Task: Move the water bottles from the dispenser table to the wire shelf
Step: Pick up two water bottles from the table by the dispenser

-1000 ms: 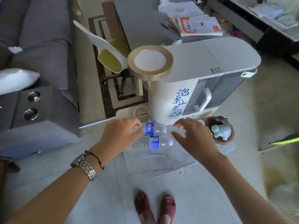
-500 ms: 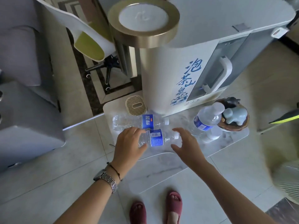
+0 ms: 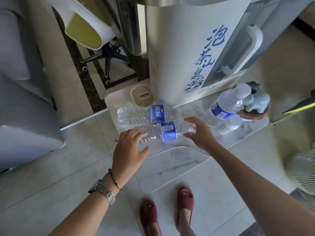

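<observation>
Two clear water bottles with blue labels lie side by side on the marble dispenser table (image 3: 247, 133). My left hand (image 3: 129, 150) wraps fingers and thumb around the base of the near bottle (image 3: 167, 132), which still rests on the table. My right hand (image 3: 200, 132) is spread at that bottle's cap end, fingers apart, holding nothing. The far bottle (image 3: 136, 114) lies untouched just behind. A third bottle (image 3: 226, 106) stands at the right, with another white-capped one (image 3: 231, 124) low beside it. The wire shelf is out of view.
The tall white water dispenser (image 3: 179, 57) stands behind the bottles, with a beige drip grille (image 3: 143, 97) at its foot. A ceramic figurine in a bowl (image 3: 257, 103) sits at the table's right end. A grey sofa (image 3: 25, 108), an office chair (image 3: 95, 36) and a fan (image 3: 303, 171) surround the table.
My view has dropped closer to the table. Both hands have moved from the far bottle to the near one, the left closing on its base, the right reaching its cap end.
</observation>
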Demonstrator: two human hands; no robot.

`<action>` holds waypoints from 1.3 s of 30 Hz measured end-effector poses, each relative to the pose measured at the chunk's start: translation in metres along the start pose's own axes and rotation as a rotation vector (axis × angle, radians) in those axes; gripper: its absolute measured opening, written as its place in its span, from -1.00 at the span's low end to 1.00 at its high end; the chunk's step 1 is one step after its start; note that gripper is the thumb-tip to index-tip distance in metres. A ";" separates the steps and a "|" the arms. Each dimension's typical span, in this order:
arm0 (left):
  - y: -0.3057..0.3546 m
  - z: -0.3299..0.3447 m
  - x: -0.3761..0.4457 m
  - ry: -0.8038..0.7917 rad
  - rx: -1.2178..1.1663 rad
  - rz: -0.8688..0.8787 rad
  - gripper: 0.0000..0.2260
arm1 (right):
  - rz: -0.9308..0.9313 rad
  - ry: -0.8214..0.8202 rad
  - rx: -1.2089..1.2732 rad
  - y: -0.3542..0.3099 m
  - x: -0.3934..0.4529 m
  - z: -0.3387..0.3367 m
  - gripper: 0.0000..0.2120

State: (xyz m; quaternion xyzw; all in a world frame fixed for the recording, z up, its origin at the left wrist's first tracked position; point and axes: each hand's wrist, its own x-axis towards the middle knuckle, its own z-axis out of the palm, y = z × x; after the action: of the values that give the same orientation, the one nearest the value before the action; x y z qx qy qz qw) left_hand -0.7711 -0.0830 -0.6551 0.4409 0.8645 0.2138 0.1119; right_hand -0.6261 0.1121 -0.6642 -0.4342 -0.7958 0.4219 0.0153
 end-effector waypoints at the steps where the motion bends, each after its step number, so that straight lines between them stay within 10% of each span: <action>1: 0.000 0.000 0.000 0.005 -0.005 -0.006 -0.65 | 0.003 -0.003 0.009 0.000 0.000 -0.001 -0.53; 39: 0.042 -0.003 0.013 -0.191 -0.379 -0.031 -0.46 | -0.315 0.248 0.005 -0.074 -0.066 -0.103 -0.69</action>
State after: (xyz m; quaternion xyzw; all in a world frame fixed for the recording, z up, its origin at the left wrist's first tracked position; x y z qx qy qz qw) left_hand -0.7502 -0.0516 -0.6328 0.4168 0.8010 0.3280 0.2777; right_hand -0.5952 0.1139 -0.5246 -0.3530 -0.8448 0.3596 0.1800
